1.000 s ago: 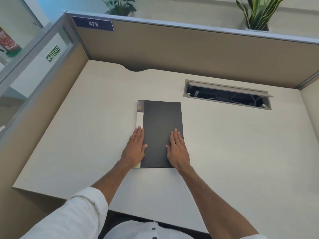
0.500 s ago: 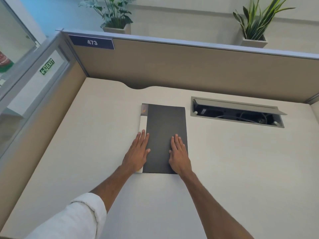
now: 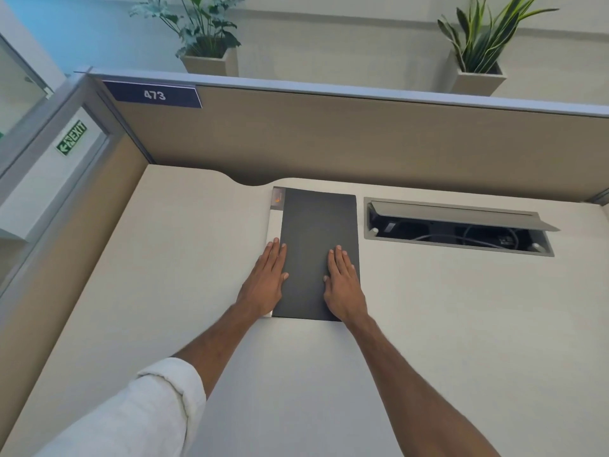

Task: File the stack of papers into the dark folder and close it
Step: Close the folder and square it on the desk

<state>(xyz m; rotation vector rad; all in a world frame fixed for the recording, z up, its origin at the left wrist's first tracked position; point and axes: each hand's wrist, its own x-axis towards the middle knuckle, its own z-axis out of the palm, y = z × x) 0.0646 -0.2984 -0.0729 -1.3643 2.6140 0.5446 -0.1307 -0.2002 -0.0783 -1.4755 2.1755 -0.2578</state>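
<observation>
The dark folder (image 3: 316, 239) lies closed and flat on the beige desk (image 3: 184, 258), its long side running away from me. A pale strip with a small orange mark (image 3: 276, 209) runs along its left edge. No loose papers show outside it. My left hand (image 3: 265, 280) rests flat on the folder's near left edge, fingers together and extended. My right hand (image 3: 342, 280) lies flat on the dark cover near its right edge. Neither hand grips anything.
An open cable hatch (image 3: 458, 227) with wires inside sits in the desk right of the folder. Cubicle partitions (image 3: 362, 140) wall the desk at the back and left. Two potted plants (image 3: 211, 44) stand behind the back partition.
The view has tilted upward, so the partition and plants show more. The folder has slid away from me toward the back partition, with both hands flat on it in the same pose.
</observation>
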